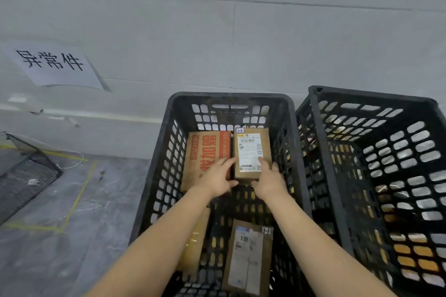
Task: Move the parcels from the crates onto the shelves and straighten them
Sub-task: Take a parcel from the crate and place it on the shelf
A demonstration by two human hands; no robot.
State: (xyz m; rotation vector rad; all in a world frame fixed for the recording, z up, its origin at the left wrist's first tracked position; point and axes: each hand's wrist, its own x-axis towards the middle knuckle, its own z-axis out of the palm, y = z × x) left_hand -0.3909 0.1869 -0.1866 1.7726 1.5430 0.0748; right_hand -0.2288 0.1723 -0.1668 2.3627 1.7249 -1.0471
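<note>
Both my arms reach down into a black slotted crate (154, 176). At its far end a small brown parcel (251, 149) with a white shipping label lies flat. My left hand (218, 177) grips its left near corner and my right hand (269, 177) grips its right near corner. Beside it on the left lies a larger brown box with orange print (205, 149). Near me in the crate lie another labelled brown parcel (248, 258) and a yellowish parcel (195, 246), partly hidden under my left forearm.
A second black crate (376, 176) stands close on the right. A white wall rises behind, with a paper sign (53, 65) taped to it. On the grey floor at left are yellow tape lines (79, 195) and a dark mesh panel (24, 181).
</note>
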